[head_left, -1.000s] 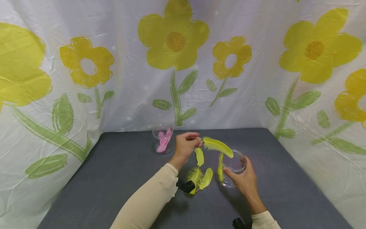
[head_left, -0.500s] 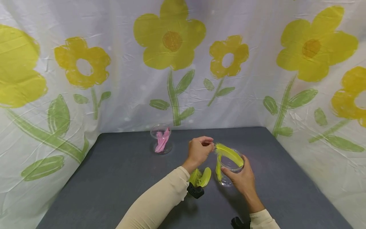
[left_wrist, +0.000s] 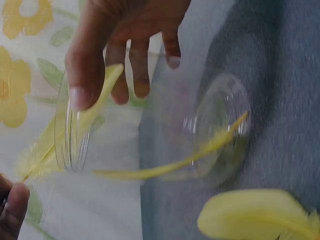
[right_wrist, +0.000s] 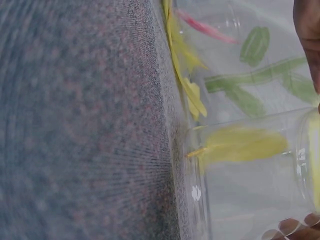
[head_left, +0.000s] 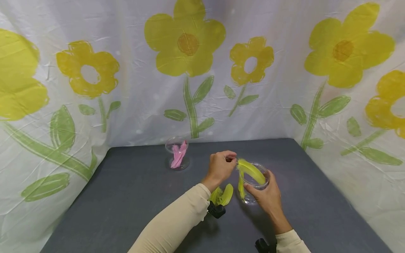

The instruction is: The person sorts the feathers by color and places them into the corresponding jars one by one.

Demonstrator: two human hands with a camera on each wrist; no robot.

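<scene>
My left hand [head_left: 220, 168] pinches a yellow feather [head_left: 253, 171] by its quill end. The feather's vane lies over the mouth of a clear plastic cup [head_left: 250, 201], and its tip reaches past the near rim. Fingers and thumb of my right hand [head_left: 269, 198] grip that cup near its top; it stands upright on the table. Another yellow feather [left_wrist: 150, 173] stands inside the cup, leaning along the wall, also seen in the right wrist view as a yellow feather [right_wrist: 245, 145]. Loose yellow feathers [head_left: 226, 195] lie on the table left of the cup, partly hidden by my left arm.
A second clear cup [head_left: 168, 149] with pink feathers [head_left: 178, 156] stands at the back, left of my hands. Dark grey cloth covers the table [head_left: 142, 196]. A flower-printed curtain [head_left: 142, 116] hangs behind and at both sides.
My left hand has moved right with the feather, from beside the cup to over its mouth. In the last half second the feather dipped slightly. My right hand keeps its grip.
</scene>
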